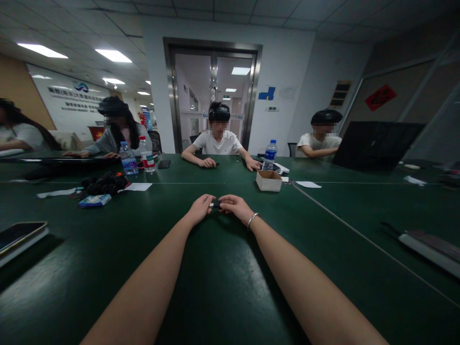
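Observation:
Both my arms stretch forward over the dark green table (pixel 223 268). My left hand (pixel 200 207) and my right hand (pixel 233 206) meet at the middle, fingers curled, pinching a small dark object (pixel 215 204) between them. What the object is I cannot make out. A thin bracelet (pixel 252 220) sits on my right wrist. A small open cardboard box (pixel 269 180) stands on the table just beyond my right hand.
Several people sit around the far side of the table. Water bottles (pixel 128 159) stand at back left and one (pixel 270 155) by the box. A phone (pixel 19 233) lies at left, an open laptop (pixel 373 145) at right, a dark bundle (pixel 106 183) and papers at left.

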{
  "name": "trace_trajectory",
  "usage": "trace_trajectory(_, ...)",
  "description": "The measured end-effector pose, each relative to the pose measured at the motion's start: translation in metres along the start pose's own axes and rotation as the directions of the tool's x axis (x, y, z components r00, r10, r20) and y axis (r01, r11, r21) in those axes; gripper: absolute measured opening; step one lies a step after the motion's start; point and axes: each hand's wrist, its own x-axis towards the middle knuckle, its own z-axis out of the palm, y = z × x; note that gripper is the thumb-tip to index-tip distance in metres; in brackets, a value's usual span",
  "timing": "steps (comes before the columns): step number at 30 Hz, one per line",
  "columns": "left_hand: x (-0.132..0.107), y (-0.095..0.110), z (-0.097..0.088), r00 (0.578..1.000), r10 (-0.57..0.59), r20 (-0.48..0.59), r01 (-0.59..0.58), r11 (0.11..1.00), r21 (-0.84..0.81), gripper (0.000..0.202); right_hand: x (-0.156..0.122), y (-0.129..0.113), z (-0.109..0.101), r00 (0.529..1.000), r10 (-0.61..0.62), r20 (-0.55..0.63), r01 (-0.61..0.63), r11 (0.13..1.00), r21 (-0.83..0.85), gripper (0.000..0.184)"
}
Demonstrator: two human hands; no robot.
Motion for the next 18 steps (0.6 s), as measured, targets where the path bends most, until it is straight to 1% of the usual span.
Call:
trace_trajectory(2, 0.0, 0.001, 0.0, 1.0, 0.017, -0.008, -0.017, 1.0, 0.026, 0.037, 0.001, 0.002, 0.001, 1.0, -0.02, 0.02, 0.021, 1.0, -0.022, 0.028)
trace_trajectory(4, 0.0, 0.002, 0.001, 1.0, 0.006, -0.005, -0.006, 1.0, 0.024, 0.039, 0.003, 0.005, 0.001, 0.999, -0.039, 0.032, 0.041, 0.998, -0.055, 0.033)
trace_trajectory(6, -0.001, 0.005, 0.002, 0.999, -0.033, 0.002, 0.033, 0.999, -0.018, 0.039, 0.005, 0.007, 0.002, 0.998, -0.056, 0.023, 0.058, 0.994, -0.096, 0.034)
trace_trajectory(9, -0.004, 0.009, 0.001, 0.995, -0.097, 0.025, 0.1, 0.986, -0.131, 0.031, 0.006, 0.009, 0.002, 0.997, -0.067, -0.024, 0.063, 0.99, -0.129, 0.031)
trace_trajectory(10, -0.005, 0.01, 0.0, 0.995, -0.099, 0.031, 0.103, 0.982, -0.158, 0.031, 0.006, 0.009, 0.002, 0.997, -0.065, -0.038, 0.06, 0.99, -0.129, 0.031)
trace_trajectory(12, -0.007, 0.011, -0.002, 0.997, -0.064, 0.046, 0.071, 0.981, -0.179, 0.035, 0.005, 0.009, 0.001, 0.997, -0.062, -0.056, 0.055, 0.991, -0.121, 0.032)
trace_trajectory(14, -0.008, 0.011, -0.003, 0.997, -0.027, 0.066, 0.038, 0.985, -0.167, 0.032, 0.005, 0.009, 0.001, 0.996, -0.066, -0.062, 0.059, 0.992, -0.111, 0.032)
trace_trajectory(15, -0.007, 0.011, -0.003, 0.997, -0.032, 0.069, 0.043, 0.988, -0.151, 0.029, 0.004, 0.009, 0.001, 0.996, -0.071, -0.061, 0.064, 0.992, -0.111, 0.032)
trace_trajectory(16, -0.007, 0.01, -0.003, 0.997, -0.054, 0.063, 0.062, 0.99, -0.123, 0.026, 0.004, 0.009, 0.001, 0.996, -0.071, -0.061, 0.064, 0.991, -0.114, 0.032)
trace_trajectory(18, -0.005, 0.008, -0.004, 0.993, -0.117, 0.029, 0.118, 0.992, -0.035, 0.032, 0.004, 0.008, 0.001, 0.996, -0.067, -0.063, 0.058, 0.99, -0.132, 0.032)
